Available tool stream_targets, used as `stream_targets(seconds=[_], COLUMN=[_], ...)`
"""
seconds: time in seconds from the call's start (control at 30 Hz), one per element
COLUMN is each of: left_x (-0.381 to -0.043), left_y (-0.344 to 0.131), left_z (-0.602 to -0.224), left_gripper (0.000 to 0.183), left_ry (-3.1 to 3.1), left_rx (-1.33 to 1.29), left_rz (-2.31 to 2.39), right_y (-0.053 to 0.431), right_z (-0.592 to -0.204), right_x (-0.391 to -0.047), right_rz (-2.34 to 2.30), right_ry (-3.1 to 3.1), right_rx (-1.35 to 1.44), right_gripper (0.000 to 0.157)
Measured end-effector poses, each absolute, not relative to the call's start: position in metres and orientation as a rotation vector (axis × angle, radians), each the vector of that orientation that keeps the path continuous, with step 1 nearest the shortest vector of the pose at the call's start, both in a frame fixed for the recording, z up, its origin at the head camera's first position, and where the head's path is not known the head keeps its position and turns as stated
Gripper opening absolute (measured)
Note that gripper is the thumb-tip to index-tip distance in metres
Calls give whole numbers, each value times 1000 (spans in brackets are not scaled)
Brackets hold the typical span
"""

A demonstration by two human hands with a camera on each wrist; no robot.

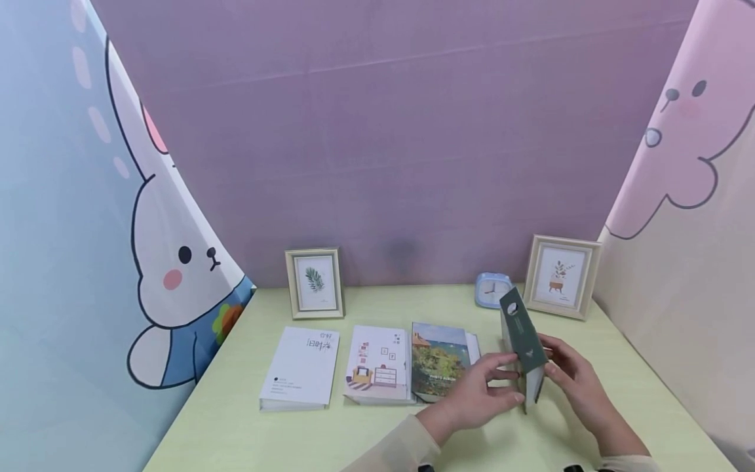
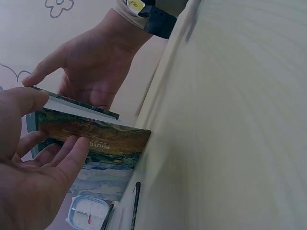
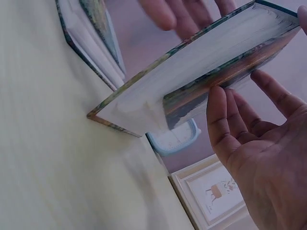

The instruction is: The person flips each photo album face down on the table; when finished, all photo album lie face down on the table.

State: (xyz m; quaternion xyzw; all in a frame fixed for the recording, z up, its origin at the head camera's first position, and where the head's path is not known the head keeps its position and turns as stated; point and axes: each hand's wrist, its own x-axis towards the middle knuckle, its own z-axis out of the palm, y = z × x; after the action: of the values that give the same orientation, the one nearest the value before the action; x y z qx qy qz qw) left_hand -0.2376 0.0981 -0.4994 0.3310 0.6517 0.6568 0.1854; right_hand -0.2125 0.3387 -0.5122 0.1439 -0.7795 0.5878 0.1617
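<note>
A photo album with a dark green spine (image 1: pixel 523 334) stands on edge at the table's right, its spine turned up and its covers slightly spread. My left hand (image 1: pixel 480 390) holds it from the left, with fingers against the painted cover (image 2: pixel 110 148) and the thumb near the spine. From the other side my right hand (image 1: pixel 580 390) grips it, thumb at the spine's near end and fingertips on the opposite cover. White page edges (image 3: pixel 192 72) show between the covers in the right wrist view. Close beside my left hand lies another album with a painted landscape cover (image 1: pixel 438 360).
Left of the landscape album lie an album with a furniture drawing (image 1: pixel 377 364) and a white album (image 1: pixel 301 367). Behind stand a leaf-print frame (image 1: pixel 315 283), a blue clock (image 1: pixel 493 290) and a potted-plant frame (image 1: pixel 560 277). A purple cloth wall (image 1: pixel 389 144) closes the back.
</note>
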Motion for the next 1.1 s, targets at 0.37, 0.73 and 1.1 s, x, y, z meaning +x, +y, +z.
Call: stream_targets(seconds=[0.37, 0.73, 1.1], left_x=[-237, -241, -240], left_y=[102, 102, 104], left_z=[-507, -515, -520], left_gripper=[68, 67, 64], left_ry=[1833, 1934, 2047], left_rx=[993, 1021, 1099], left_rz=[1777, 1632, 1486], right_y=[345, 356, 362], right_z=[-506, -510, -506], right_x=[-208, -207, -207], right_rz=[1806, 1848, 1867], right_ry=[-2108, -2067, -1975], right_rx=[509, 550, 586], right_gripper=[44, 47, 46])
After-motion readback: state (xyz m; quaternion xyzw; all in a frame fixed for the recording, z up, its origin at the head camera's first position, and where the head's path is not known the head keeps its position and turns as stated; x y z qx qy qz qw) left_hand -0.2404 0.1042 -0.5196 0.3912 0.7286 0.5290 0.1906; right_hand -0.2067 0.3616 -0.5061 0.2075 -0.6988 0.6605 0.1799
